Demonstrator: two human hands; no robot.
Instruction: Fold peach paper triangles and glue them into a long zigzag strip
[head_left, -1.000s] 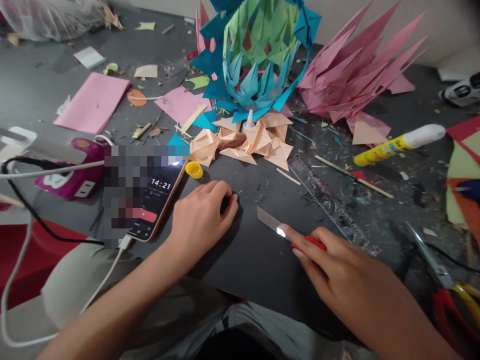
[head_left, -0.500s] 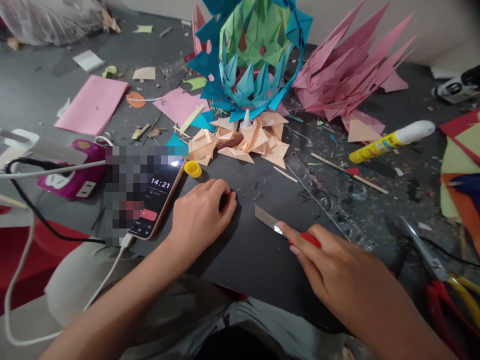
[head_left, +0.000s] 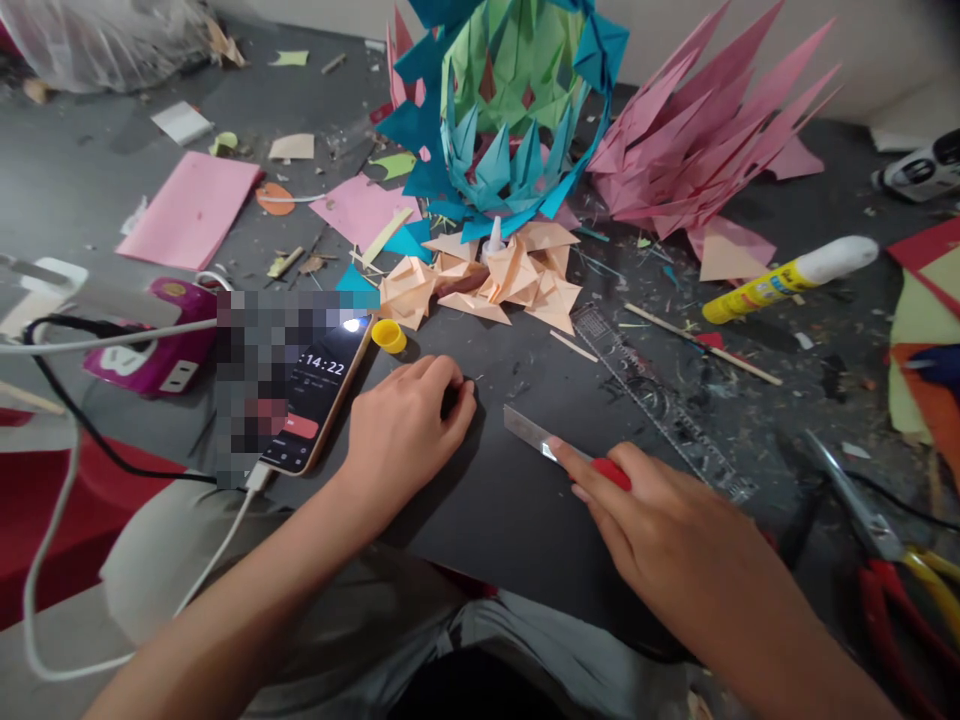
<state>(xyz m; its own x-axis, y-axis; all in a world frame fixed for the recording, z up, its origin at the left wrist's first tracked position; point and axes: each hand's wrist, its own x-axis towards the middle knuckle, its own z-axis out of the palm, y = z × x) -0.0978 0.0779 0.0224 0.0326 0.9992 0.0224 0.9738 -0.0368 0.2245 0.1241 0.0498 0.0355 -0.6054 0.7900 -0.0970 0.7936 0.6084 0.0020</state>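
Head view: right hand (head_left: 675, 540) clamped on red-handled utility knife (head_left: 534, 437), forefinger along blade, low over black paper sheet (head_left: 510, 525); left hand (head_left: 401, 430) curled, pinning sheet beside blade. Best: shallow angle, left fingers off blade path. Clear plastic ruler (head_left: 660, 405) beyond.

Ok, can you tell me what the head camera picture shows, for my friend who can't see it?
The right hand holds a red-handled knife, blade over black paper that the left hand rests on. Folded paper shapes and a phone lie nearby.

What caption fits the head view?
Right hand holds a red-handled craft knife on a black paper sheet pressed by the left hand.
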